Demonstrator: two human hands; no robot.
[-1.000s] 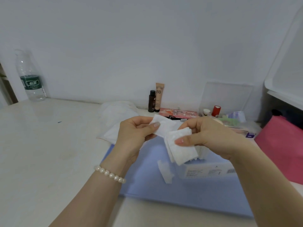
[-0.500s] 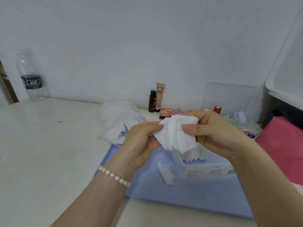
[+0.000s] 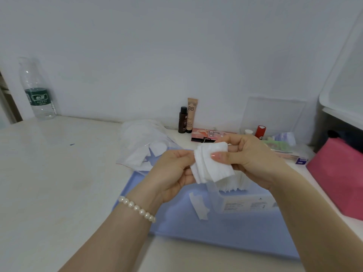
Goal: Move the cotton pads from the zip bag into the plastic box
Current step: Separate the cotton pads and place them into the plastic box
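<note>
A small stack of white square cotton pads (image 3: 213,164) is held in the air between both hands. My left hand (image 3: 172,173) pinches its left edge and my right hand (image 3: 253,160) grips it from the right, thumb on top. Below them stands the clear plastic box (image 3: 243,201) with more pads upright inside, on a light blue mat (image 3: 225,230). The clear zip bag (image 3: 141,146) lies behind my left hand, with a few pads showing through it. One loose pad (image 3: 198,206) leans against the box's left side.
A water bottle (image 3: 38,91) stands at the far left by the wall. A dark bottle (image 3: 182,120), a BB tube (image 3: 192,114), a pink palette (image 3: 212,134) and small items line the back. A pink pouch (image 3: 339,173) sits at right under a white shelf unit (image 3: 345,79).
The two hands have come together, joining separate pads into one stack, and lifted it slightly up and to the right above the box.
</note>
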